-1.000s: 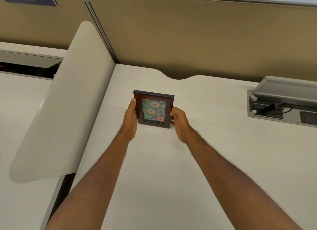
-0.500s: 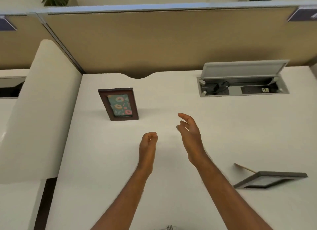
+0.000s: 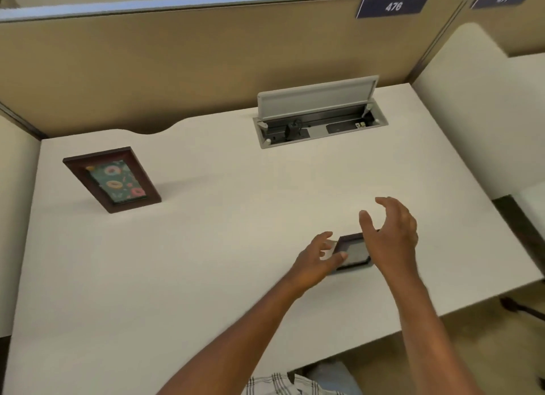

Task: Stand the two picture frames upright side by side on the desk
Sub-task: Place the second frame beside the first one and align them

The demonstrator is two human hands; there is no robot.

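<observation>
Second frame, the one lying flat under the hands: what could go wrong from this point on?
1. The second frame lies flat and both hands are open; the left hand and right hand reach in from either side, so a shallow pinch on its thin edges could let it slip.
2. The doughnut frame stands far to the left; setting the second one beside it could nudge it over.
</observation>
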